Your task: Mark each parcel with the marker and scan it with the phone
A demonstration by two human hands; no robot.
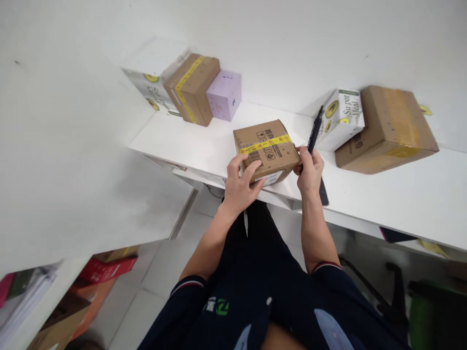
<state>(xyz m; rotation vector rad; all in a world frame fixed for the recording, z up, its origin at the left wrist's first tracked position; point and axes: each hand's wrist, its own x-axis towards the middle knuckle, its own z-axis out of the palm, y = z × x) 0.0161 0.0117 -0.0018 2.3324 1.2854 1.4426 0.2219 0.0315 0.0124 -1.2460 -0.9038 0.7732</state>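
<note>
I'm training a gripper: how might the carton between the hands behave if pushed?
The carton looks flat-sided, so it probably slides rather than rolls. Being cardboard, it should feel stiff. Printed handling icons hint at fragile contents.

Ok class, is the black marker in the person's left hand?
No, the marker is in the right hand, while the left hand touches the cardboard box.

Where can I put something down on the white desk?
Bare desk lies in front of the big brown box. Another patch is left of the held carton, in front of the purple box. It's crowded around the pen, between the carton and white box.
</note>
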